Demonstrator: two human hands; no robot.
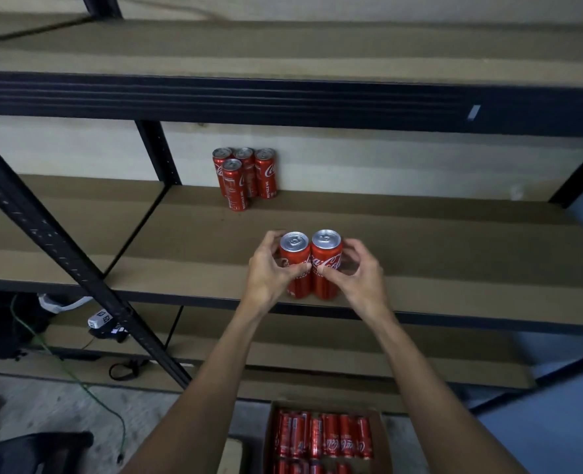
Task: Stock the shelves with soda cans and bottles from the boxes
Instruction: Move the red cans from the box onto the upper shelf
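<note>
Box [324, 404] of lying cans [331, 436], left hand [269, 268] and right hand [358, 271] holding upright pair [327, 258]

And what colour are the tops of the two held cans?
The can tops are silver; head view.

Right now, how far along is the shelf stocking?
Done: four red aluminium soda cans stand at the back of the brown board shelf. In hand: the left hand grips the left red can and the right hand the right red can, both upright at the shelf's front edge. Left: the open cardboard box holds many more cans; no bottles visible.
</note>
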